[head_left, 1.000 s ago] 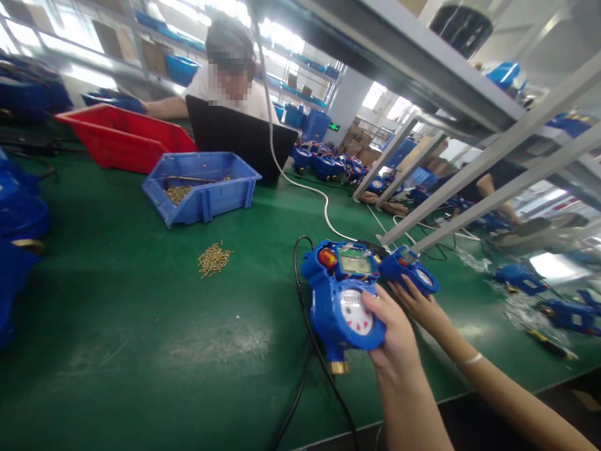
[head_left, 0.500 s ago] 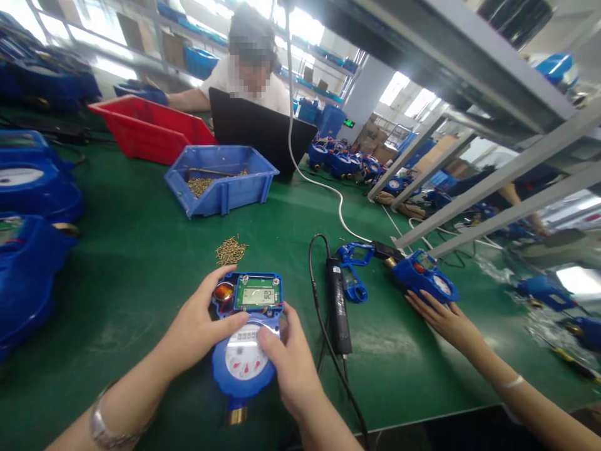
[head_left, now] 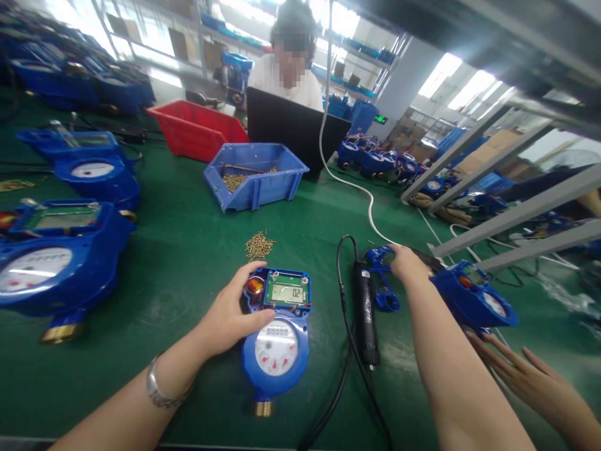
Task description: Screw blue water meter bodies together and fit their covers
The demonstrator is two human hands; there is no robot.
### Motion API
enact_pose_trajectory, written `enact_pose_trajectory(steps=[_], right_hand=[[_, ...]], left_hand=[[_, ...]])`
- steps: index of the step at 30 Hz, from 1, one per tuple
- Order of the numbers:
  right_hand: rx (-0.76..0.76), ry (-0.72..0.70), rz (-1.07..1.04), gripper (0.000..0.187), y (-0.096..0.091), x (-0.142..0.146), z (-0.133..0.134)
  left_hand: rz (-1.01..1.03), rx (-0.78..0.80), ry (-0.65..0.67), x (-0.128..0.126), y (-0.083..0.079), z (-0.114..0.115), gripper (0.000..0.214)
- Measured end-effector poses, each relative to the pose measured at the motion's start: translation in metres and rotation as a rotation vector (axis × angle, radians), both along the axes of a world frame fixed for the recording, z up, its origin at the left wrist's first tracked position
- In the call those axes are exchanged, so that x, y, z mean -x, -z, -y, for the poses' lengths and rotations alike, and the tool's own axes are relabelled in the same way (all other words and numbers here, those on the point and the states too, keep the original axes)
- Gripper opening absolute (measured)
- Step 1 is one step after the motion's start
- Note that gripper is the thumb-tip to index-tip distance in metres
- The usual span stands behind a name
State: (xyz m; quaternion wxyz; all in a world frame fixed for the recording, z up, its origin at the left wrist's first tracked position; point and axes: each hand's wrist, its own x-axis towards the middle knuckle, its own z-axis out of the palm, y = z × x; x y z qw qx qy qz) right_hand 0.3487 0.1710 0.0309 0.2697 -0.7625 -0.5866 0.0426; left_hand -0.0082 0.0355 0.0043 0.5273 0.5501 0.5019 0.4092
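My left hand [head_left: 235, 311] grips the upper left side of a blue water meter [head_left: 275, 351], its thumb lying across the middle. The meter's upper compartment is uncovered, showing a green circuit board with a lit display; a white dial sits below, and a brass fitting at the bottom. My right hand [head_left: 407, 266] is at the right edge of a blue plastic cover [head_left: 385, 297], fingers closed on its upper frame and partly hidden. Between the meter and that cover lies a black electric screwdriver [head_left: 366, 316] with a cable. Loose brass screws [head_left: 258, 245] lie in a pile above the meter.
A blue bin [head_left: 277, 178] holding screws stands beyond the pile, near a red bin [head_left: 192, 131] and a black panel [head_left: 291, 125]. More water meters [head_left: 56, 263] stand at left. At right, a co-worker's hand [head_left: 530, 376] is by another meter [head_left: 474, 294]. Another person sits opposite.
My right hand has left the water meter and reached right to the blue cover. My left hand stays on the meter. The view has shifted left; the co-worker's hand has come off the other meter.
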Motion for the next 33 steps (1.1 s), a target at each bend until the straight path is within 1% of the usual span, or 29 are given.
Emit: enact_pose_trajectory(steps=[2, 4, 6, 7, 8, 10, 11, 12, 13, 14, 15, 16, 18, 19, 22, 25, 27, 29, 31, 33], right_hand=[[0.048, 0.053, 0.035, 0.019, 0.000, -0.001, 0.003], [0.048, 0.130, 0.061, 0.013, -0.007, 0.000, 0.008], [-0.023, 0.212, 0.070, 0.008, -0.021, 0.005, 0.019], [-0.073, 0.253, 0.067, 0.009, -0.028, 0.009, 0.027], [-0.125, 0.286, 0.055, 0.011, -0.036, 0.015, 0.037], [-0.203, 0.317, -0.003, 0.015, -0.047, 0.033, 0.063], [-0.214, 0.305, -0.052, 0.017, -0.050, 0.044, 0.078], [-0.199, 0.264, -0.123, 0.020, -0.050, 0.057, 0.094], [-0.179, 0.216, -0.200, 0.024, -0.048, 0.070, 0.111], [-0.130, 0.125, -0.325, 0.027, -0.044, 0.084, 0.126], [-0.093, 0.012, -0.558, 0.028, -0.040, 0.097, 0.140], [-0.060, -0.065, -0.716, 0.029, -0.037, 0.110, 0.152], [-0.039, -0.146, -0.910, 0.031, -0.031, 0.130, 0.170], [-0.042, -0.151, -0.935, 0.032, -0.031, 0.138, 0.177], [-0.054, -0.165, -0.927, 0.036, -0.033, 0.152, 0.188], [-0.058, -0.188, -0.902, 0.037, -0.035, 0.156, 0.195], [-0.064, -0.189, -0.905, 0.037, -0.034, 0.158, 0.198], [-0.067, -0.191, -0.924, 0.037, -0.033, 0.161, 0.202], [-0.077, -0.194, -0.934, 0.036, -0.032, 0.164, 0.208], [-0.115, -0.185, -0.880, 0.032, -0.032, 0.164, 0.215]], left_hand=[[0.002, -0.006, -0.005, 0.000, 0.001, 0.000, 0.074], [-0.013, -0.024, -0.016, 0.000, 0.003, 0.000, 0.076], [-0.042, -0.056, -0.031, 0.000, 0.006, 0.001, 0.078], [-0.067, -0.086, -0.050, -0.001, 0.007, 0.002, 0.079], [-0.107, -0.132, -0.083, -0.001, 0.006, 0.003, 0.078], [-0.245, -0.284, -0.189, -0.003, 0.001, 0.008, 0.073], [-0.330, -0.383, -0.245, -0.005, -0.005, 0.012, 0.069], [-0.406, -0.481, -0.283, -0.008, -0.012, 0.016, 0.065], [-0.463, -0.568, -0.297, -0.011, -0.020, 0.020, 0.062], [-0.492, -0.632, -0.281, -0.016, -0.029, 0.024, 0.060], [-0.498, -0.671, -0.249, -0.021, -0.037, 0.028, 0.060], [-0.493, -0.684, -0.209, -0.027, -0.044, 0.031, 0.061], [-0.479, -0.641, -0.122, -0.040, -0.054, 0.037, 0.069], [-0.476, -0.594, -0.081, -0.047, -0.057, 0.039, 0.074], [-0.468, -0.418, 0.023, -0.061, -0.057, 0.044, 0.090], [-0.431, -0.278, 0.040, -0.067, -0.055, 0.046, 0.094], [-0.379, -0.219, -0.008, -0.068, -0.056, 0.046, 0.083], [-0.325, -0.214, -0.067, -0.067, -0.058, 0.043, 0.065], [-0.292, -0.265, -0.115, -0.066, -0.060, 0.041, 0.046], [-0.292, -0.336, -0.139, -0.065, -0.061, 0.042, 0.033]])
